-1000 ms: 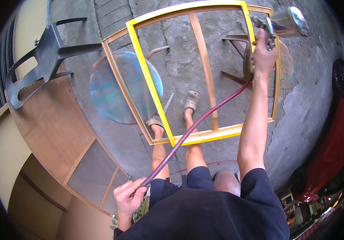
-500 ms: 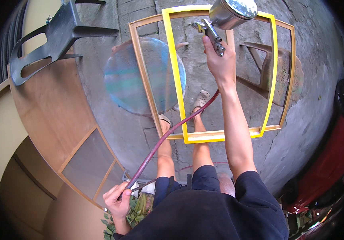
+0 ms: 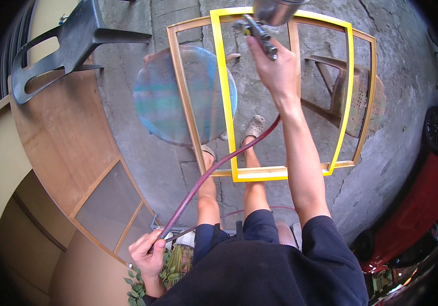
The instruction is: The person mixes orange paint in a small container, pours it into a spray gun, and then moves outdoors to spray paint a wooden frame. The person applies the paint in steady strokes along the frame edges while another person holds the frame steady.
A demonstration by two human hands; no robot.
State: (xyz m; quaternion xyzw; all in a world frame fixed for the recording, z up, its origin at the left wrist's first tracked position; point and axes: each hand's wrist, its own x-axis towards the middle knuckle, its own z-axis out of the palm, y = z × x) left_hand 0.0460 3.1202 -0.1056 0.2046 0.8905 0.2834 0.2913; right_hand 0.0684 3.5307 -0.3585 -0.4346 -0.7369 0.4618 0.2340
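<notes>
My right hand (image 3: 279,71) is wrapped round a metal spray gun (image 3: 260,36) with a silver cup (image 3: 276,11) on it, held over the far part of a yellow-painted rectangular frame (image 3: 223,92). That frame lies on a larger bare-wood frame (image 3: 184,94). A dark red hose (image 3: 198,186) runs from near my right wrist down to my left hand (image 3: 148,251), which is closed on it by my left side. Under the wooden frame are a round, paint-stained blue top (image 3: 163,97) and a worn brown plastic chair (image 3: 337,94). Fingers below the gun are partly hidden.
A grey plastic chair (image 3: 73,43) lies at the upper left, by a plywood panel (image 3: 61,145) and a framed mesh screen (image 3: 109,201). Leafy plants (image 3: 170,270) are beside my left hand. A red car (image 3: 407,204) stands to the right on the concrete ground (image 3: 392,148).
My right hand has carried the spray gun a little to the left and slightly farther away over the frame. My left hand keeps its hold on the hose nearly in place.
</notes>
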